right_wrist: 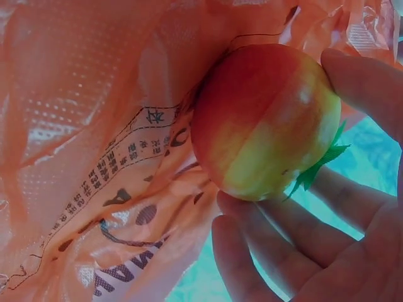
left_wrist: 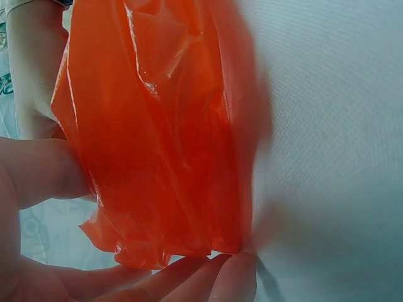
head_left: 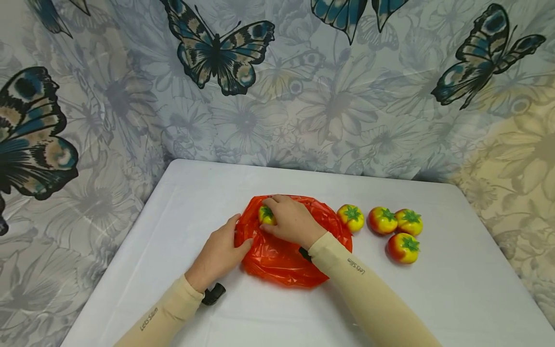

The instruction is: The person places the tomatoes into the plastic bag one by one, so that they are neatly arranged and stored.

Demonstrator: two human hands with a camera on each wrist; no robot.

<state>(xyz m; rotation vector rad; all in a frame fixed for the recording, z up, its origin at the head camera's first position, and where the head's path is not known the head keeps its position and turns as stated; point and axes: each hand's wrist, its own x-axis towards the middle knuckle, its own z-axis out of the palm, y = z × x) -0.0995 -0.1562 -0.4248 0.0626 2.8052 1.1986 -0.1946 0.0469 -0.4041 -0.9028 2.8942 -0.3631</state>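
Right hand (head_left: 291, 220) curls its fingers round a red-yellow tomato (head_left: 266, 215) over the orange plastic bag (head_left: 282, 260) mid-table. Left hand (head_left: 221, 253) pinches the bag's left edge. Four more tomatoes (head_left: 392, 226) lie just right of the bag.

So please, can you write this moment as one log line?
left hand: grips orange bag edge | right hand: holds tomato at bag | four tomatoes beside bag on table

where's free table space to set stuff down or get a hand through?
Free: the table left of the orange bag, the strip behind it toward the curtain, and the near-right corner. Crowded: mid-table, where both hands work the bag, and right of it, four tomatoes clustered close.
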